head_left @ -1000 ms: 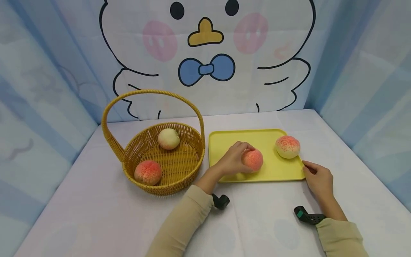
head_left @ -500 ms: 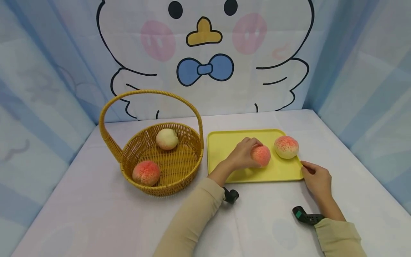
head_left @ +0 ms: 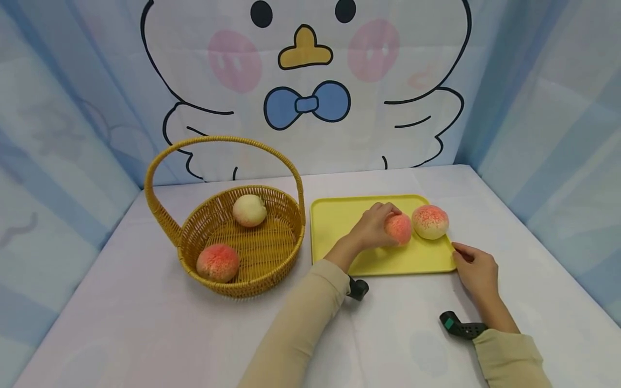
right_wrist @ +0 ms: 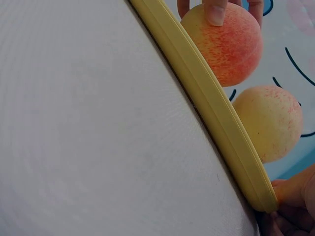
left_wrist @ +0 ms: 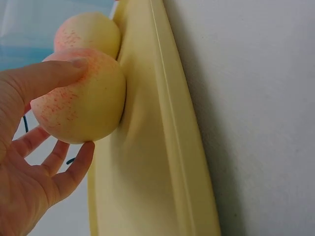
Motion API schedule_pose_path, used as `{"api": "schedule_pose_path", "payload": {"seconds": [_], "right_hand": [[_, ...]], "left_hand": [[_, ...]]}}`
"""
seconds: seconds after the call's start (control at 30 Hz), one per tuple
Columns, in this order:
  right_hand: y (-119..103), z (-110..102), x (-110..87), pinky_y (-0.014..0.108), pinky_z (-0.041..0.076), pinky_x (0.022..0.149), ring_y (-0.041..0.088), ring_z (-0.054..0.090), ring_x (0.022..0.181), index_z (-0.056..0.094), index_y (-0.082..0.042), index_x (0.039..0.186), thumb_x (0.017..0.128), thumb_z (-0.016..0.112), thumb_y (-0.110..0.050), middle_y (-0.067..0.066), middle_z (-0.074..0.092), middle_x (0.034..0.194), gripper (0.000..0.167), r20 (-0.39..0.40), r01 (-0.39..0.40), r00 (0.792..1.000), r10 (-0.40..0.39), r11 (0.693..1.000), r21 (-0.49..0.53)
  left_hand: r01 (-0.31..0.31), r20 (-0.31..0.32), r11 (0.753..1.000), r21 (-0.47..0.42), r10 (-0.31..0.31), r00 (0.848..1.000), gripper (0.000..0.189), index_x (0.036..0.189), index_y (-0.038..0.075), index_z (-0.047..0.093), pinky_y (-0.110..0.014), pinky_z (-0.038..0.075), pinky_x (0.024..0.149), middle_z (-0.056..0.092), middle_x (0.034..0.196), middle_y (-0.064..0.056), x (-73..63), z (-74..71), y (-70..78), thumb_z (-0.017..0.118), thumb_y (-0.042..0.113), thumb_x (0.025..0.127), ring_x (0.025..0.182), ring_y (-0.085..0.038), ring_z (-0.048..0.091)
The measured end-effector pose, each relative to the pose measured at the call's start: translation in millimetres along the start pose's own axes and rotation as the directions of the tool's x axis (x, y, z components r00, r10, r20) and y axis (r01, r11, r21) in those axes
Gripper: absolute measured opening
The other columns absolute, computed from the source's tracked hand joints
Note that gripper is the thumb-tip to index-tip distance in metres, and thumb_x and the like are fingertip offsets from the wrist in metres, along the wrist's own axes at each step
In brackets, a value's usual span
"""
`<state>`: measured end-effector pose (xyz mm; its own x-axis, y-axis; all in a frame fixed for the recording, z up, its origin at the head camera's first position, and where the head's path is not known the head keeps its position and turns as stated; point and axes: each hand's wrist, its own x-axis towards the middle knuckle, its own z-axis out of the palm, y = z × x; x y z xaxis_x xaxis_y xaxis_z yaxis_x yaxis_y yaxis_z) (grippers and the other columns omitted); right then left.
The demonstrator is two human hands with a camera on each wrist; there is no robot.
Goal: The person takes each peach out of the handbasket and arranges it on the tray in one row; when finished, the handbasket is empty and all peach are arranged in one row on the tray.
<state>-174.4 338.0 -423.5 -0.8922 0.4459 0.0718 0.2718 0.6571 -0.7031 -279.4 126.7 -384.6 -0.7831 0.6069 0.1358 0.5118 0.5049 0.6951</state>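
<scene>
My left hand (head_left: 371, 229) grips a pinkish-red peach (head_left: 400, 228) over the yellow tray (head_left: 333, 218). In the left wrist view the thumb lies across the near side of this peach (left_wrist: 93, 105), and the other fingers touch it from below. Close beside it, at the tray's right end, sits a second peach (head_left: 430, 222), pale with red speckles. My right hand (head_left: 477, 271) pinches the tray's near right corner. The right wrist view shows the thumb against that corner of the tray (right_wrist: 231, 132), with the other fingers partly hidden behind and below it.
Left of the tray stands a wicker basket (head_left: 262, 288) with a tall arched handle (head_left: 220, 139). Inside are a red peach (head_left: 218, 263) and a pale peach (head_left: 249, 210). A white cloth (head_left: 145, 328) covers the table, and printed curtains (head_left: 548, 108) enclose the back and sides.
My left hand has carried its peach rightward across the tray, up close to the other peach. The right hand stays at the tray's corner.
</scene>
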Motion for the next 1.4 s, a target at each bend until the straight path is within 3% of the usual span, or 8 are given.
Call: {"api": "schedule_pose_path", "payload": {"seconds": [0.23,0.43,0.63,0.77,0.93,1.07,1.17,1.4], "right_hand": [[-4.9,3.6,0.6,0.012,0.037,0.062,0.031,0.051,0.103,0.053,0.007,0.123,0.094,0.046,-0.011,0.025,0.054,0.118,0.035,0.01,0.013,1.0,-0.013,1.0,0.019],[-8.0,6.7,0.3,0.013,0.038,0.062,0.031,0.051,0.102,0.054,0.007,0.123,0.093,0.046,-0.01,0.025,0.055,0.118,0.035,0.012,0.025,1.0,-0.025,1.0,0.018],[-10.5,5.9,1.9,0.026,0.043,0.071,0.033,0.05,0.103,0.053,0.007,0.123,0.094,0.045,-0.01,0.026,0.054,0.118,0.035,0.018,0.033,0.999,-0.033,0.999,0.008],[-9.1,2.9,3.1,0.019,0.041,0.067,0.032,0.05,0.102,0.053,0.006,0.124,0.094,0.045,-0.011,0.026,0.054,0.118,0.035,0.012,0.015,1.0,-0.015,1.0,0.004],[-4.9,-0.3,3.1,0.019,0.039,0.066,0.032,0.05,0.102,0.053,0.006,0.124,0.094,0.046,-0.011,0.026,0.054,0.119,0.035,0.011,0.003,1.0,-0.003,1.0,-0.008],[-3.2,-1.0,3.4,0.029,0.041,0.071,0.033,0.049,0.103,0.053,0.006,0.124,0.094,0.046,-0.011,0.026,0.053,0.119,0.036,0.017,0.004,1.0,-0.003,1.0,-0.015],[-2.9,-1.0,3.5,0.033,0.042,0.073,0.034,0.049,0.104,0.053,0.007,0.124,0.094,0.045,-0.011,0.027,0.053,0.119,0.036,0.019,0.006,1.0,-0.006,1.0,-0.014],[-0.7,-0.2,2.4,0.035,0.043,0.075,0.035,0.048,0.106,0.052,0.006,0.125,0.094,0.044,-0.012,0.027,0.052,0.121,0.037,0.03,-0.001,1.0,0.001,1.0,-0.013]], "left_hand": [[0.014,0.003,1.0,0.027,-0.014,1.0,0.054,0.117,0.017,0.052,-0.025,0.04,0.088,0.047,0.118,0.0,5.2,-2.6,-0.7,0.08,0.017,0.071,0.106,-0.015,0.044],[0.034,-0.004,0.999,0.036,-0.033,0.999,0.054,0.119,0.016,0.052,-0.028,0.04,0.09,0.047,0.121,-0.002,6.4,-4.8,-1.0,0.079,0.016,0.072,0.11,-0.018,0.044],[0.054,-0.006,0.996,0.067,-0.054,0.999,0.057,0.123,0.018,0.052,-0.027,0.041,0.087,0.046,0.124,0.0,6.2,-5.8,0.9,0.079,0.02,0.073,0.109,-0.017,0.043],[0.067,0.018,0.993,0.093,-0.069,0.997,0.069,0.132,0.022,0.046,-0.029,0.043,0.086,0.037,0.135,-0.001,1.1,-7.3,10.6,0.08,0.024,0.071,0.118,-0.019,0.036],[-0.011,0.086,0.986,0.167,-0.004,0.996,0.071,0.133,0.021,0.045,-0.026,0.043,0.085,0.031,0.14,-0.003,-15.9,-19.3,26.9,0.08,0.024,0.071,0.123,-0.021,0.033],[-0.116,0.178,0.963,0.245,0.073,0.981,0.066,0.131,0.017,0.047,-0.023,0.04,0.086,0.035,0.136,-0.005,-36.9,-35.7,33.4,0.078,0.023,0.073,0.12,-0.021,0.036],[-0.164,0.207,0.955,0.247,0.114,0.972,0.065,0.131,0.015,0.047,-0.023,0.038,0.09,0.038,0.134,-0.005,-54.0,-48.6,33.6,0.078,0.023,0.074,0.119,-0.019,0.037],[-0.166,0.205,0.967,0.192,0.125,0.971,0.061,0.13,0.016,0.047,-0.026,0.035,0.095,0.039,0.133,-0.002,-92.9,-76.8,22.0,0.075,0.023,0.077,0.121,-0.017,0.036]]}}
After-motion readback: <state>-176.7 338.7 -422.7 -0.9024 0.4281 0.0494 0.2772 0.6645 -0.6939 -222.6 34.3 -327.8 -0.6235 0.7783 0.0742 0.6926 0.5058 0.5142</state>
